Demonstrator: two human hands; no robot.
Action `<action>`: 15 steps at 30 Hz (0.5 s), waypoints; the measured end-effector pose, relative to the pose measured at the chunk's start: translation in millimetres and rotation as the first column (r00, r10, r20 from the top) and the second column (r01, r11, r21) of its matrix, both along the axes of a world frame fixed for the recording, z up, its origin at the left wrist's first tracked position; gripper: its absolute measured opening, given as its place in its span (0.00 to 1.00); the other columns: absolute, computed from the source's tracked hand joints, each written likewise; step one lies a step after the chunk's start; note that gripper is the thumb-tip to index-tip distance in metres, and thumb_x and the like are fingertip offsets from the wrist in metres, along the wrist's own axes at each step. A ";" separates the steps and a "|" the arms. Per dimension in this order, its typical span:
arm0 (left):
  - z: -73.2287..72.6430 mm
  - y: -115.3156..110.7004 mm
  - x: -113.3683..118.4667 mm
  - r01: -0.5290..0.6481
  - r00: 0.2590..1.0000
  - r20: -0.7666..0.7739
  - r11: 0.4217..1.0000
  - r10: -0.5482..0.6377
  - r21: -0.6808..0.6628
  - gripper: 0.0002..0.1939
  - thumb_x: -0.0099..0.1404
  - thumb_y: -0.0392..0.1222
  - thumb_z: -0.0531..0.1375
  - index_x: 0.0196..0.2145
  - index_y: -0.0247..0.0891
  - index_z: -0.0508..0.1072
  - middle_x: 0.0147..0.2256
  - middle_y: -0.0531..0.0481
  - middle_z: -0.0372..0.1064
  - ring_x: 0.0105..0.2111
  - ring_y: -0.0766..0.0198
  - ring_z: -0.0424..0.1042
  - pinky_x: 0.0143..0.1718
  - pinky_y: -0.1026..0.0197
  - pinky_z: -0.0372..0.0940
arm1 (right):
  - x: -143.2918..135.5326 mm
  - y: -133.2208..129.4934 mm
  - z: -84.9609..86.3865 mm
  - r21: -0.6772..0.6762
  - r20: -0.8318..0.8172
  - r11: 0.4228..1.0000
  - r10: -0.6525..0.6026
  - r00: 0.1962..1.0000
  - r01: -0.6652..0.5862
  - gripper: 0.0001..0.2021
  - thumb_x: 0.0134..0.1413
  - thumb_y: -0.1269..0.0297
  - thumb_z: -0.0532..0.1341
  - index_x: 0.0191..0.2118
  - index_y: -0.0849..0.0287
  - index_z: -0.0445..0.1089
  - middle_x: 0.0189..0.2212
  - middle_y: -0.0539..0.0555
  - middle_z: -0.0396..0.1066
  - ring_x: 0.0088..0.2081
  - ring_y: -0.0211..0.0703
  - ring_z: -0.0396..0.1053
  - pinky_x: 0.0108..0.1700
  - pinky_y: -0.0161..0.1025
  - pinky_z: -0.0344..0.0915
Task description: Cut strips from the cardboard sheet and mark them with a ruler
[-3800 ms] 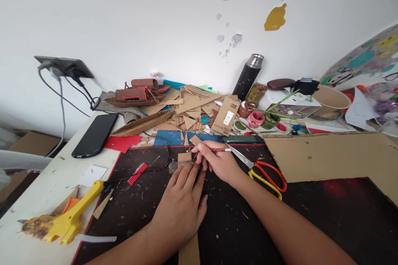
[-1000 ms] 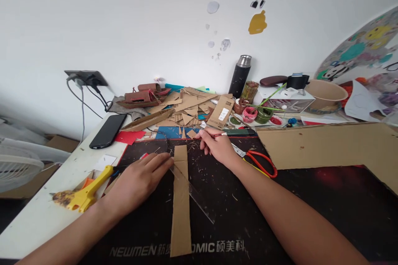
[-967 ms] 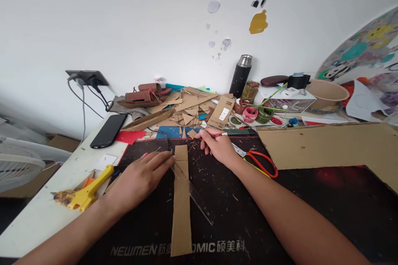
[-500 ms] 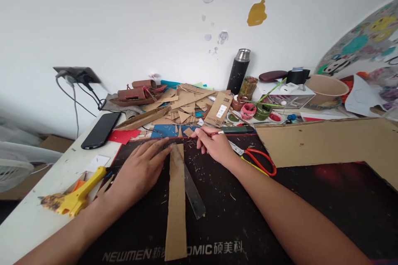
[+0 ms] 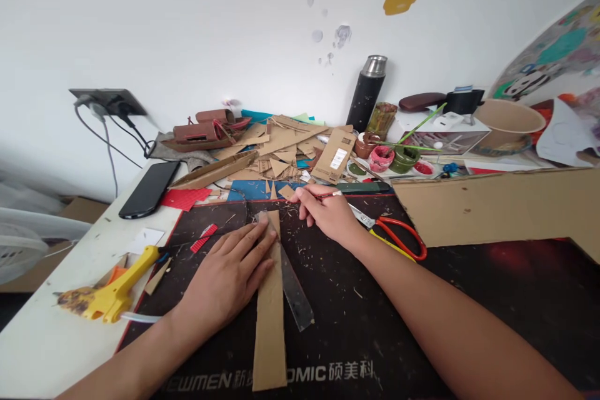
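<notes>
My left hand (image 5: 229,272) lies flat, fingers stretched out, over the upper part of a long cardboard strip (image 5: 270,350). Its fingertips rest on a clear ruler (image 5: 299,301), which crosses the strip's upper end at a slant; its lower end sticks out to the right. My right hand (image 5: 323,209) is closed around a slim dark-red pencil (image 5: 332,194) with a whitish end, to the right of the strip's top. The pencil's tip is hard to make out. Just beyond the right wrist lie scissors (image 5: 400,237) with red and yellow handles.
A dark mat (image 5: 356,325) bears cardboard crumbs. A yellow glue gun (image 5: 117,287) and a black phone (image 5: 150,189) lie on the left. Cardboard scraps (image 5: 281,144), a model boat (image 5: 201,133), paint pots (image 5: 405,159) and a black flask (image 5: 366,94) stand behind; a large cardboard sheet (image 5: 497,203) lies right.
My left hand has moved right, from beside the strip onto its upper part and the ruler. The right hand still holds the pencil in nearly the same place. The camera view has shifted slightly.
</notes>
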State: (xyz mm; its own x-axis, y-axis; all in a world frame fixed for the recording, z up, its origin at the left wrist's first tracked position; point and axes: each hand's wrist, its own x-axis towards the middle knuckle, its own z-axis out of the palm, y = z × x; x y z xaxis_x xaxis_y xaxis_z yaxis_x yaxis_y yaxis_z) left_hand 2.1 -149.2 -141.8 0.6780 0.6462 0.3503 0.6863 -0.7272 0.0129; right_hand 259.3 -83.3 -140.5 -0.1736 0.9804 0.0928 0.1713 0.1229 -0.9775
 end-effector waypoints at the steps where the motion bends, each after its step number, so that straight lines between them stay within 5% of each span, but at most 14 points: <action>1: 0.6 -0.2 0.3 -0.001 1.000 0.007 1.000 0.001 0.001 0.23 0.82 0.47 0.54 0.67 0.36 0.72 0.67 0.38 0.71 0.65 0.43 0.71 0.62 0.39 0.71 | -0.1 -0.1 0.3 -0.001 -0.001 1.000 0.001 1.000 -0.001 0.21 0.72 0.47 0.58 0.40 0.58 0.79 0.23 0.47 0.73 0.19 0.35 0.68 0.25 0.34 0.62; 15: 3.9 0.0 2.4 0.023 0.999 0.034 1.000 -0.023 -0.013 0.21 0.81 0.45 0.56 0.64 0.31 0.70 0.65 0.33 0.73 0.65 0.43 0.72 0.63 0.40 0.72 | -1.2 -2.4 6.0 -0.046 0.032 0.999 0.000 1.000 0.002 0.20 0.74 0.50 0.58 0.40 0.59 0.79 0.24 0.48 0.74 0.21 0.36 0.69 0.26 0.34 0.62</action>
State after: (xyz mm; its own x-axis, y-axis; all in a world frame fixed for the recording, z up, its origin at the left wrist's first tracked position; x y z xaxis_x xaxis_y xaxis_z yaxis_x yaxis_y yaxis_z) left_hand 4.5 -149.2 -137.9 0.6806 0.6354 0.3647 0.6685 -0.7423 0.0458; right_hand 258.1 -85.8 -134.5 -0.1747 0.9837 0.0418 0.2022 0.0774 -0.9763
